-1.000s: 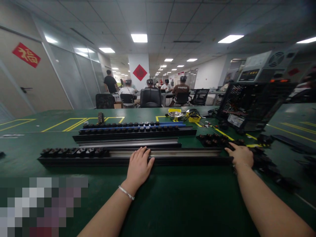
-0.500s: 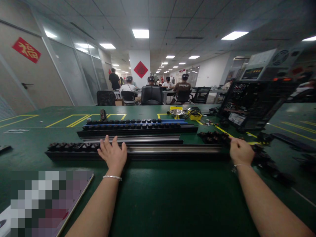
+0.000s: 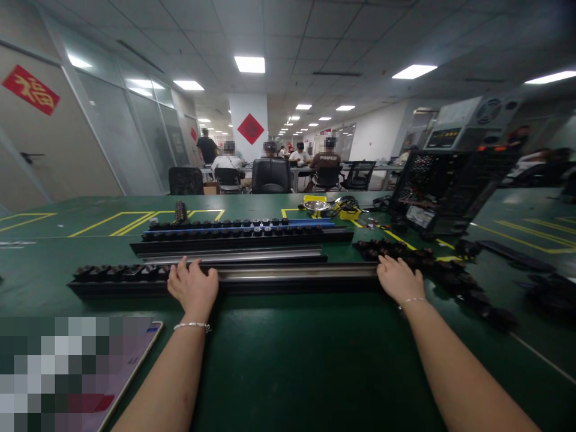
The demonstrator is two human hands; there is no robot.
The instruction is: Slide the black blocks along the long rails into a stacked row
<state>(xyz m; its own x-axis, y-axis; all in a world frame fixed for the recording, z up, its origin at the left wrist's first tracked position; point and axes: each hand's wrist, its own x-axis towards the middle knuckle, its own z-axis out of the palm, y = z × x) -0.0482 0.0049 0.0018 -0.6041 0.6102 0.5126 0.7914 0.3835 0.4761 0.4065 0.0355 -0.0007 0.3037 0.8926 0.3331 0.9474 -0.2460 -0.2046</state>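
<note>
A long black rail [image 3: 292, 277] with a shiny metal channel lies across the green table in front of me. Several black sockets [image 3: 121, 271] sit in a row on its left part. My left hand [image 3: 193, 287] rests on the rail beside the last socket, its fingers curled over the channel. My right hand [image 3: 398, 279] is at the rail's right end, fingers bent down onto it; what lies under them is hidden. A heap of loose black sockets [image 3: 432, 264] lies just right of that hand.
Two more rails [image 3: 238, 237], one blue and filled with sockets, lie farther back. A dark open computer case [image 3: 443, 186] stands at the right. A tablet [image 3: 90, 372] lies at the near left. Metal bowl and yellow items [image 3: 324, 209] sit behind. People sit at distant desks.
My left hand slid left along the rail, from its middle to the end of the socket row, and its fingers curled. My right hand moved left from the loose sockets to the rail's end.
</note>
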